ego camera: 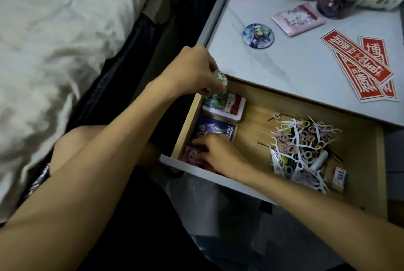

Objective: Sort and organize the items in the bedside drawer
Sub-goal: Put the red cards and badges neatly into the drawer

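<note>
Right hand (218,152): my bent fingers on a flat pink card (189,156), grip unclear.
Left hand (192,69): pinching crumpled floral bundle (216,96).

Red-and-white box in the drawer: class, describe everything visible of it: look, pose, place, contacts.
The red-and-white box is a flat case with rounded corners, white sides and a red-and-white printed top; the print is too blurred to read. It lies flat on the wooden floor of the drawer, in its far left corner. A patterned bundle in the left hand's grip covers its left part. A purple card pack lies just in front; contact cannot be told.
</note>
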